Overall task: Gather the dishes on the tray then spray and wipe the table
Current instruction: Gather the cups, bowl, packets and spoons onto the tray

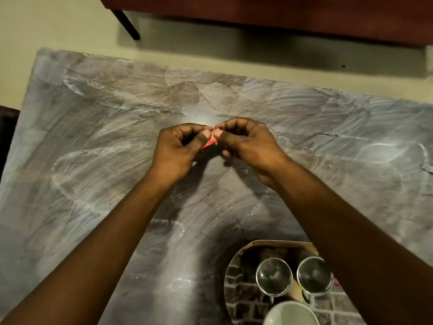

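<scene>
Over the desk [93, 137], left grip [174, 152] and right grip [246, 144] both pinch a small red packet [210, 143]; near right, a tray [236, 289] holds steel cups [274, 276].

Cups [273, 276] on tray [236, 294], table's [93, 141] near edge

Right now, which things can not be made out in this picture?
Head view:
Red packet: hidden mostly by the fingers of the left hand and right hand; print unreadable.
Tray: right part behind the right forearm, near part cut by the bottom edge.
White cup: cut by the bottom edge.
Grey thing at the right edge: cut off, unidentifiable.
</scene>
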`<state>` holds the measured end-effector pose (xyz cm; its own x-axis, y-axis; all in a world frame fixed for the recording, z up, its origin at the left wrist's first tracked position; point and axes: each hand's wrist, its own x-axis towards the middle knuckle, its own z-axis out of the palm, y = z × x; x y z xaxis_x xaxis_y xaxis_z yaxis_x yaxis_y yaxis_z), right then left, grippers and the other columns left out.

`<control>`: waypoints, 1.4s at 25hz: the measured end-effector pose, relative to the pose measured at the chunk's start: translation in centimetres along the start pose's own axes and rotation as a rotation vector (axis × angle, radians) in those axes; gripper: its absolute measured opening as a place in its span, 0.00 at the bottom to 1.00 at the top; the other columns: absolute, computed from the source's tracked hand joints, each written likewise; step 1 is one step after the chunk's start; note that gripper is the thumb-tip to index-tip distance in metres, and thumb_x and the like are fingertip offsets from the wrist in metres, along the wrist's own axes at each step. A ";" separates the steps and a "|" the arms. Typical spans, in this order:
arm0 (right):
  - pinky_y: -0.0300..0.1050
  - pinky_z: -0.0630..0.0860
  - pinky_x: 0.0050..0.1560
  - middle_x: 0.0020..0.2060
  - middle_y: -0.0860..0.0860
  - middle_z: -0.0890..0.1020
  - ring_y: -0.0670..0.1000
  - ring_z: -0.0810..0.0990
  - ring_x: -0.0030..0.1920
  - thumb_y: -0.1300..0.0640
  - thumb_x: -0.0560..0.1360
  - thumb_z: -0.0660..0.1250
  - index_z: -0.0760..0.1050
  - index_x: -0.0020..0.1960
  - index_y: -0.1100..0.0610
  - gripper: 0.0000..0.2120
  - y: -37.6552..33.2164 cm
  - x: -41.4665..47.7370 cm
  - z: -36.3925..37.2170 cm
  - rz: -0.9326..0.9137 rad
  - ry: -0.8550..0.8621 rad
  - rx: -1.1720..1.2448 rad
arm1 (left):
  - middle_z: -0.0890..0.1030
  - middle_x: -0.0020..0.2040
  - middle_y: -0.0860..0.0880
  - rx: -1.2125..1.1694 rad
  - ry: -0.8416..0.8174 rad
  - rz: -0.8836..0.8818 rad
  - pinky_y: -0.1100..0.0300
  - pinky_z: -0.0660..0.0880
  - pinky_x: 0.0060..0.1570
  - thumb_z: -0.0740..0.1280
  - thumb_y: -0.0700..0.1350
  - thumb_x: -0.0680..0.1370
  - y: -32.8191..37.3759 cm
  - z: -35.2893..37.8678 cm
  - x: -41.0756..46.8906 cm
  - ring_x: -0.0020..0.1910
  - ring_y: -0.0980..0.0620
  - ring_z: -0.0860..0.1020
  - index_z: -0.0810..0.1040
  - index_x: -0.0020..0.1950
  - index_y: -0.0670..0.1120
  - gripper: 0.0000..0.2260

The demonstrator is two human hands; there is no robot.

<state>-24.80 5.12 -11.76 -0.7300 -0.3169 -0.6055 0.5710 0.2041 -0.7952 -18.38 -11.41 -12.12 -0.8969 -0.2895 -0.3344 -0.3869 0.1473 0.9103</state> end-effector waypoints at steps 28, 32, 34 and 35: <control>0.41 0.84 0.33 0.38 0.61 0.85 0.51 0.85 0.31 0.71 0.78 0.72 0.79 0.45 0.63 0.06 20.4 -28.3 -20.0 0.324 0.566 0.400 | 0.90 0.47 0.53 0.935 -0.794 0.257 0.50 0.84 0.48 0.78 0.42 0.72 4.6 29.9 -15.9 0.47 0.51 0.86 0.90 0.48 0.54 0.09; 0.56 0.88 0.47 0.41 0.58 0.87 0.60 0.89 0.41 0.68 0.77 0.75 0.81 0.43 0.53 0.11 21.8 -27.6 -19.7 0.264 0.640 0.138 | 0.89 0.50 0.50 1.029 -0.780 0.362 0.50 0.83 0.47 0.74 0.46 0.74 4.0 30.1 -16.0 0.48 0.45 0.86 0.89 0.52 0.55 0.09; 0.59 0.87 0.49 0.40 0.53 0.88 0.56 0.89 0.41 0.64 0.76 0.76 0.81 0.41 0.50 0.11 22.1 -27.5 -19.7 0.246 0.645 0.023 | 0.88 0.50 0.48 1.114 -0.787 0.450 0.54 0.79 0.44 0.71 0.47 0.76 3.7 30.2 -16.3 0.48 0.43 0.85 0.88 0.53 0.53 0.08; 0.59 0.87 0.48 0.39 0.52 0.88 0.54 0.89 0.40 0.63 0.76 0.75 0.80 0.41 0.49 0.11 22.0 -27.5 -19.6 0.235 0.651 -0.008 | 0.88 0.49 0.48 1.136 -0.791 0.486 0.55 0.76 0.42 0.70 0.47 0.77 3.7 30.2 -16.4 0.48 0.42 0.85 0.87 0.53 0.52 0.08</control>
<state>0.53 36.49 -13.25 -0.6656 0.3568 -0.6555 0.7406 0.2072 -0.6392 -11.55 22.48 -10.61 -0.7220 0.5325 -0.4418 0.3599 0.8344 0.4174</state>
